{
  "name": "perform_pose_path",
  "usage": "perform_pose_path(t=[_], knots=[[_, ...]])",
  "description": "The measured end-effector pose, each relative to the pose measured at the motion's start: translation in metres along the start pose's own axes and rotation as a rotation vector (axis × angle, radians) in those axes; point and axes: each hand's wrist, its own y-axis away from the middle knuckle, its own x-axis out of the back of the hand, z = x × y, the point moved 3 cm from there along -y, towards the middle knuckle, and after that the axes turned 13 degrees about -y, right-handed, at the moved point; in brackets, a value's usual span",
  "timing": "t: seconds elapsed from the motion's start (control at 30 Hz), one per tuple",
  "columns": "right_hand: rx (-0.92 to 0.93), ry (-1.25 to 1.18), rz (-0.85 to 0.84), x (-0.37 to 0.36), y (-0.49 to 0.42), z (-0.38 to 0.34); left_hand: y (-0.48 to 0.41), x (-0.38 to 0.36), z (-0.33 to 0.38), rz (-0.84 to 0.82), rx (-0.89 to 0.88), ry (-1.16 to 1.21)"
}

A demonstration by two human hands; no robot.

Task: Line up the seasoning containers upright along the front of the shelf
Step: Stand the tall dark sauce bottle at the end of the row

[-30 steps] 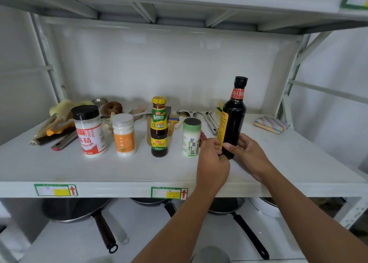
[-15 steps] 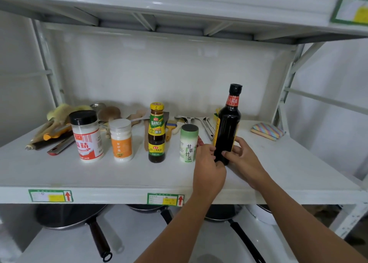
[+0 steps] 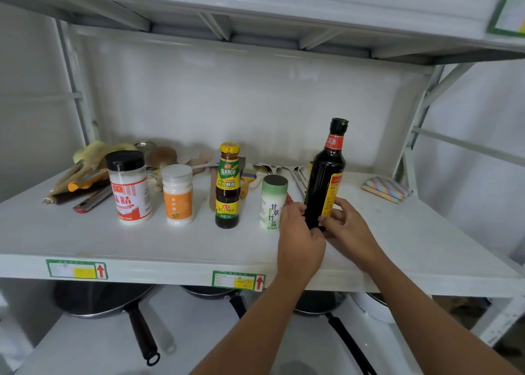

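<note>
You've turned the dark bottle [image 3: 324,181], yellow label now rightward, while your left hand [image 3: 301,241] and right hand [image 3: 348,229] grip its hidden base beside the 甘草竹盐 canister [image 3: 272,204].

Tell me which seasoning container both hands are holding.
The tall dark bottle at the right end of the row: the left hand and right hand grip its lower part. It is also the tallest.
</note>
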Motion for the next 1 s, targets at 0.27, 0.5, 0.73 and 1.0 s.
perform_pose_path(t=[0.27, 0.5, 0.73, 1.0], knots=[[0.028, -0.028, 0.023, -0.0023, 0.0004, -0.0029, -0.0005, -0.001, -0.0016, -0.017, -0.021, -0.077], [0.025, 0.006, 0.029, 0.0015, -0.0042, 0.0012, 0.0013, 0.0001, 0.0006, -0.004, -0.02, -0.058], [-0.029, -0.29, -0.061, 0.0015, 0.0007, -0.0043, 0.0036, 0.0025, 0.002, 0.024, -0.032, -0.028], [0.035, -0.046, 0.069, -0.0007, -0.0043, 0.0006, 0.0038, 0.0027, 0.0035, 0.024, -0.034, -0.059]])
